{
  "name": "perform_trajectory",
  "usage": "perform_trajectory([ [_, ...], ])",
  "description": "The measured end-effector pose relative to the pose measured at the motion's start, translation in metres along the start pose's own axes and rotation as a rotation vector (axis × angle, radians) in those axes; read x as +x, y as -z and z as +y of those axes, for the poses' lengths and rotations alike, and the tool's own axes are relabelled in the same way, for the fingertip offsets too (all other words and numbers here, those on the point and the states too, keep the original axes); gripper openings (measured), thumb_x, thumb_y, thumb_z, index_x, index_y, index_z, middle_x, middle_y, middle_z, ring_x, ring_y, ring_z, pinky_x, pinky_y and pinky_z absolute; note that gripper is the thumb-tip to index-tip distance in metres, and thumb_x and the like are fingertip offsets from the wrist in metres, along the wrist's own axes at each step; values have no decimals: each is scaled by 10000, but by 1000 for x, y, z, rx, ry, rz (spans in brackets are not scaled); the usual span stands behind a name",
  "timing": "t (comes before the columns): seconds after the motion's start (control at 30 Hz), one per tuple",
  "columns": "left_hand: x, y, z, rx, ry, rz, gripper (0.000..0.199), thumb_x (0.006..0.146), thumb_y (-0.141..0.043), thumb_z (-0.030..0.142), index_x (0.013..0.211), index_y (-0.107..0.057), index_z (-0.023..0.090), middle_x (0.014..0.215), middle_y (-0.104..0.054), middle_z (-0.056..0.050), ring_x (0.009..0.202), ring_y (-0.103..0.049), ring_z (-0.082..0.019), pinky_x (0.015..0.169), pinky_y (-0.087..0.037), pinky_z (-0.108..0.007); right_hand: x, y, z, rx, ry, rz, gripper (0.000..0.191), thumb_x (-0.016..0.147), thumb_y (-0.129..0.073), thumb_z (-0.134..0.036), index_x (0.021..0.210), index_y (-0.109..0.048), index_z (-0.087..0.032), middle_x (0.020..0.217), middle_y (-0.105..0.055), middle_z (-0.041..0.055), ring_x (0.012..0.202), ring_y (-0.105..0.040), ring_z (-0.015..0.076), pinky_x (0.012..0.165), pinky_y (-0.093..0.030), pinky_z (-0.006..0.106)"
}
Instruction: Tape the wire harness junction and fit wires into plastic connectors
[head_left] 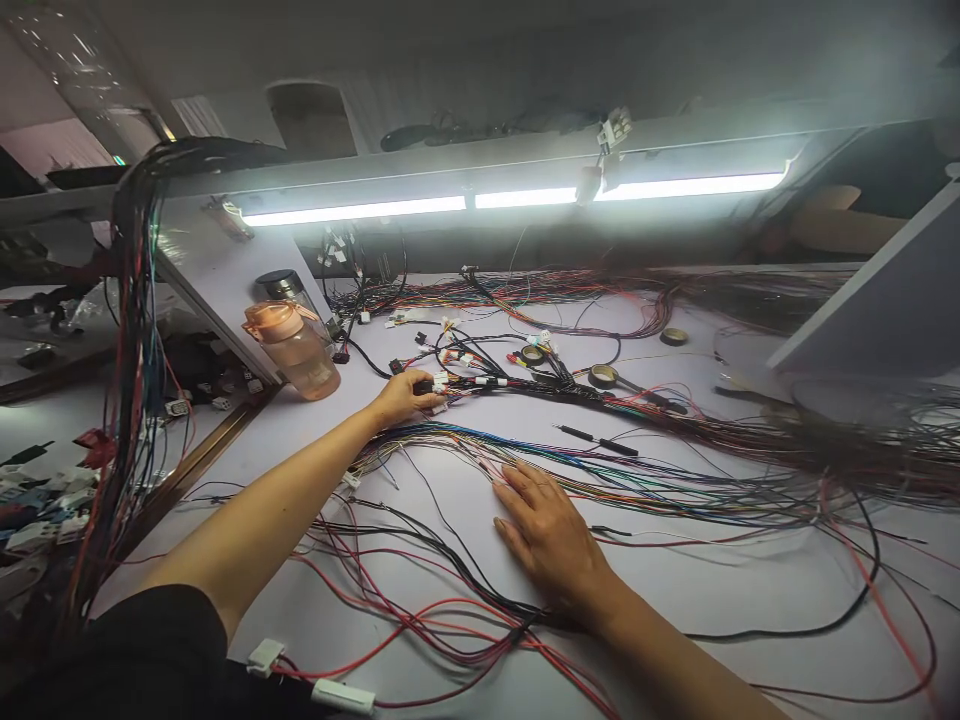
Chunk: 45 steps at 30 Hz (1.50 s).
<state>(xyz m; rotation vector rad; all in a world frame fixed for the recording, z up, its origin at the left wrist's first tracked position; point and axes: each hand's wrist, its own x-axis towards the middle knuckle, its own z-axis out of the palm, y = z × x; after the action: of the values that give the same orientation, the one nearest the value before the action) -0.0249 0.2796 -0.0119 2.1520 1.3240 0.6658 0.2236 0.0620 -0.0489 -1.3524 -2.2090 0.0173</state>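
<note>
My left hand (405, 398) is closed around the left end of a black-wrapped wiring harness (525, 387), beside a small white connector (441, 380). Exactly which part its fingers pinch is partly hidden. Palm down, my right hand (546, 530) rests with fingers stretched out and apart, its fingertips by the lower edge of a bundle of loose coloured wires (600, 470). Nothing shows in its grasp. Behind the harness lie several branches with white connectors (546, 340) and rolls of tape (602, 375).
An orange-lidded bottle (292, 345) stands at the left by a dark-lidded one. Red wires (420, 620) and black cables cross the front. A thick wire bundle (135, 270) hangs at the left from a shelf with a lit tube lamp (360, 211). A white panel (877, 280) slants at the right.
</note>
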Motion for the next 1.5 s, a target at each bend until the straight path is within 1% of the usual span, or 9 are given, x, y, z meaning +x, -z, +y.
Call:
perform_trajectory([
  [0.2, 3, -2, 0, -8, 17, 16, 492, 681, -660, 557, 955, -662, 149, 826, -620, -27, 742, -548, -178, 672, -454, -282, -1, -1, 0, -1, 2, 3, 379, 881, -527, -271, 1236, -602, -161, 1330, -551, 97, 1282, -437, 283, 1079, -394, 472],
  [0.47, 13, 1, 7, 132, 2, 102, 445, 732, -534, 362, 1113, -628, 154, 1113, -618, -83, 991, -579, -247, 875, -480, -381, 0, 0, -1, 19, -27, 7, 378, 871, -539, -256, 1237, -597, -180, 1339, -544, 83, 1287, -433, 272, 1088, -389, 467],
  [0.57, 23, -8, 21, 240, -68, 107, 462, 776, -482, 339, 1189, -589, 162, 1219, -583, -92, 1135, -516, -266, 1010, -397, -442, 0, 1, -2, 19, -32, -2, 380, 872, -541, -263, 1240, -594, -186, 1340, -543, 83, 1285, -435, 271, 1091, -387, 472],
  [0.73, 38, -36, 49, 432, -246, -39, 646, 682, -642, 296, 1306, -495, 213, 1391, -460, -89, 1314, -352, -309, 1130, -200, -524, 1, 2, -1, 21, -42, -11, 384, 877, -535, -270, 1249, -585, -193, 1357, -531, 75, 1300, -423, 269, 1100, -379, 464],
  [0.9, 45, -51, 57, 583, -322, -80, 571, 639, -538, 60, 1199, -548, 173, 1220, -543, -127, 1187, -471, -298, 1133, -142, -564, -1, -2, -3, 23, -41, -28, 395, 873, -540, -280, 1253, -587, -182, 1354, -532, 86, 1301, -424, 277, 1101, -371, 465],
  [1.03, 49, -51, 53, 634, -366, -85, 395, 665, -449, 12, 989, -616, 163, 1018, -567, -128, 1000, -537, -282, 1001, -377, -501, 6, 14, -1, 38, -56, -45, 412, 880, -536, -312, 1273, -572, -192, 1367, -525, 79, 1293, -442, 267, 1098, -363, 474],
  [1.27, 43, -46, 47, 585, -488, -67, 406, 688, -418, 15, 1015, -607, 166, 963, -563, -109, 950, -523, -242, 854, -454, -385, 54, 59, 65, -114, -152, 36, 397, 883, -532, -282, 1262, -569, -172, 1303, -572, 92, 1214, -498, 243, 1038, -398, 441],
  [1.37, 40, -43, 46, 562, -521, -51, 344, 726, -440, 44, 994, -615, 170, 950, -568, -100, 937, -526, -235, 858, -445, -379, 73, 52, 95, -254, -213, -67, 413, 854, -582, -275, 1256, -566, -183, 1272, -579, 89, 1157, -521, 250, 973, -432, 415],
  [1.5, 43, -38, 49, 554, -553, -41, 178, 797, -518, 148, 935, -627, 176, 940, -584, -89, 917, -535, -230, 870, -439, -376, 90, 35, 109, -352, -268, -119, 264, 836, -618, -315, 1069, -646, -195, 1198, -577, 102, 1012, -563, 259, 816, -469, 379],
])
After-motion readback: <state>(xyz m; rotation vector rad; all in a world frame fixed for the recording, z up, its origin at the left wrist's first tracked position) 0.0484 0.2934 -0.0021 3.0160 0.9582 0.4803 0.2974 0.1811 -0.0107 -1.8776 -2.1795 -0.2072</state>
